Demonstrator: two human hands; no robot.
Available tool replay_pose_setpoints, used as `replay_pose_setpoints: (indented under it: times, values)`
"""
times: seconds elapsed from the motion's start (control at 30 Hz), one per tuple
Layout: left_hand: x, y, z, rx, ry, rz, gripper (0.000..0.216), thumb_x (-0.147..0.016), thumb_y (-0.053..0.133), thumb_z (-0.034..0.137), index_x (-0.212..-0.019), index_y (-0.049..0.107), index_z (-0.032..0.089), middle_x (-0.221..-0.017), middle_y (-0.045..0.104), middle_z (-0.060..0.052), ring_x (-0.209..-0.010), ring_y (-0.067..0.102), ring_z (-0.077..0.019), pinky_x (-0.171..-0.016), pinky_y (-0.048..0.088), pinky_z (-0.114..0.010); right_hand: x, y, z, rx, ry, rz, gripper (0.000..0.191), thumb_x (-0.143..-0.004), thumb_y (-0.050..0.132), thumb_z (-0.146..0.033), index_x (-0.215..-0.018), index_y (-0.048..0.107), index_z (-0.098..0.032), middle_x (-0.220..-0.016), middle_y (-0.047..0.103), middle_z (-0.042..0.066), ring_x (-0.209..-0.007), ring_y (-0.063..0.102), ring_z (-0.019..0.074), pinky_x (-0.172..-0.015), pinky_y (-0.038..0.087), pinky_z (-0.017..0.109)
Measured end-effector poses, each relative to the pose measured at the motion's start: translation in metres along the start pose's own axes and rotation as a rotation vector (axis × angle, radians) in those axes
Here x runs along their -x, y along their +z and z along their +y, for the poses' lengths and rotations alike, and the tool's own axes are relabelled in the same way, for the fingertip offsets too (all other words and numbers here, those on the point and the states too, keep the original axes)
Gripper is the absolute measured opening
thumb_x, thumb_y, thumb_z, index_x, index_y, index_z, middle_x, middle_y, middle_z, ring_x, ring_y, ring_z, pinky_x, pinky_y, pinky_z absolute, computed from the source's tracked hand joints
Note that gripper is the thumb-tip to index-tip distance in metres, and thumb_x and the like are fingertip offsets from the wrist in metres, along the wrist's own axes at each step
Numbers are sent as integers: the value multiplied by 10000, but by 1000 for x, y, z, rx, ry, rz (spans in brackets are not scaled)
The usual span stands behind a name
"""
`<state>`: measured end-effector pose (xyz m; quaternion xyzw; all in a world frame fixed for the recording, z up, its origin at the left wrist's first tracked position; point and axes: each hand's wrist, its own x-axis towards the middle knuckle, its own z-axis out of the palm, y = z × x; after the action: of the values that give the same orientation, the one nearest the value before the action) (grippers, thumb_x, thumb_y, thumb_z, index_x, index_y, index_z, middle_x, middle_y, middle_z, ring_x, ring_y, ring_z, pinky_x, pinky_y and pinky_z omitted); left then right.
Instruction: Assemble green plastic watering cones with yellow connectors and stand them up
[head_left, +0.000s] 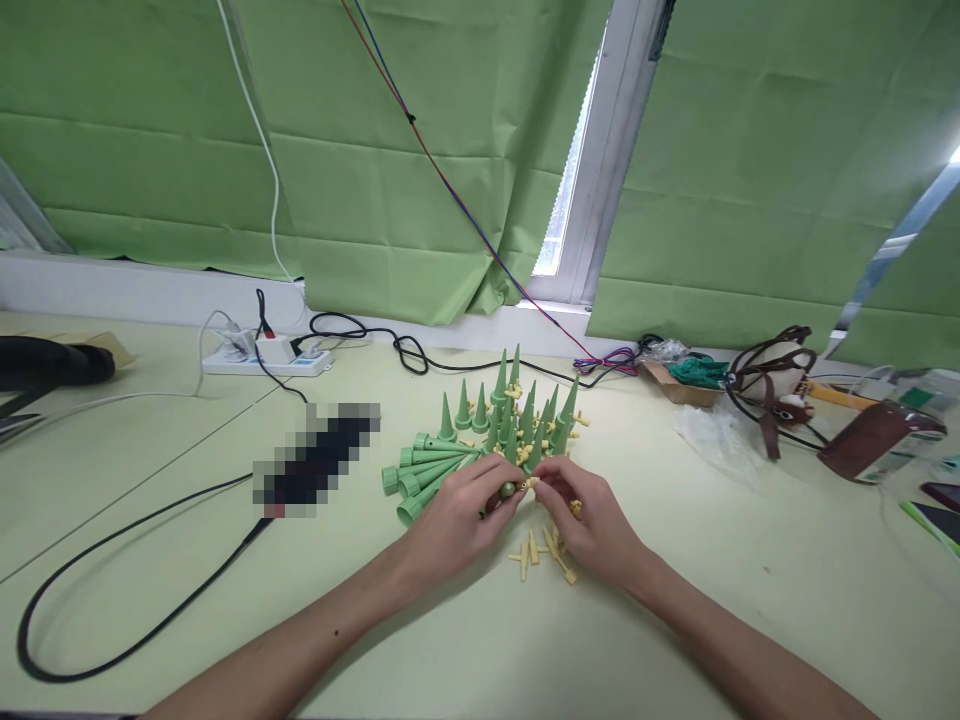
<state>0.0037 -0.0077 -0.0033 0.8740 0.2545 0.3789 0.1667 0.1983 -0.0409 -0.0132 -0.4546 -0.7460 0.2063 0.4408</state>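
Observation:
My left hand (471,507) is closed around a small green plastic piece (508,490), most of it hidden by the fingers. Fingertips of my right hand (589,510) pinch a small yellow plastic fitting (531,483) right beside it; whether the two pieces touch I cannot tell. Just beyond the hands stand several green pointed plastic spikes (499,385), with yellow fittings (583,420) among them. More green spikes (431,475) lie on their sides by my left hand, wide capped ends toward the left. Loose yellow fittings (533,547) are scattered on the table below my hands.
A pixelated dark object (319,460) with a black cable lies left on the pale table (750,620). Behind it is a white power strip (266,358). At right are a cardboard box (682,388), clear plastic (716,435) and a brown container (881,442). Green blinds hang behind.

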Motion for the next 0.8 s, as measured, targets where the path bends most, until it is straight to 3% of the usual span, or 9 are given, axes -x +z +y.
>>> replay_pose_setpoints:
  times: [0.17, 0.3, 0.5, 0.6, 0.73, 0.8]
  values:
    - [0, 0, 1, 2, 22, -20, 112, -976, 509, 156, -1023, 604, 193, -921, 616, -19, -785, 575, -119, -653, 466, -215, 0, 0, 2, 47, -18, -2, 207, -1006, 421, -274, -846, 530, -202, -707, 544, -11, -605, 474, 135, -589, 386, 251]
    - [-1, 0, 2, -8, 44, -52, 133, -977, 489, 157, -1014, 614, 186, -914, 616, -33, -785, 582, -131, -650, 482, -225, 0, 2, 5, 103, 0, 5, 349, -1019, 391, -312, -685, 406, -209, -608, 418, -41, -546, 376, 120, -543, 318, 251]
    - [0, 0, 3, -1, 65, -53, 136, -976, 483, 160, -1013, 612, 185, -930, 627, -47, -810, 603, -145, -655, 493, -232, -1, 4, 6, 109, 45, -15, 417, -1038, 352, -361, -653, 397, -206, -573, 418, -41, -518, 357, 115, -532, 300, 258]
    - [-1, -1, 2, 0, 38, -51, 131, -979, 484, 165, -1012, 610, 185, -924, 625, -43, -803, 595, -143, -657, 486, -235, -1, 3, 3, 94, 40, 0, 375, -1032, 374, -354, -695, 443, -206, -592, 440, -37, -530, 384, 122, -535, 318, 256]
    - [-1, -1, 1, -13, 1, -9, 115, -981, 496, 170, -1002, 608, 184, -910, 623, -30, -756, 574, -127, -653, 468, -234, 0, 1, 0, 26, 27, -27, 187, -1017, 423, -321, -943, 541, -196, -682, 533, -20, -573, 455, 134, -558, 366, 251]
    - [-1, -1, 1, -13, 2, 0, 106, -979, 503, 168, -1002, 606, 184, -912, 623, -28, -749, 568, -123, -650, 462, -231, 1, 0, -1, 20, 8, -39, 162, -1012, 428, -301, -975, 542, -193, -700, 544, -15, -584, 460, 137, -564, 370, 252]
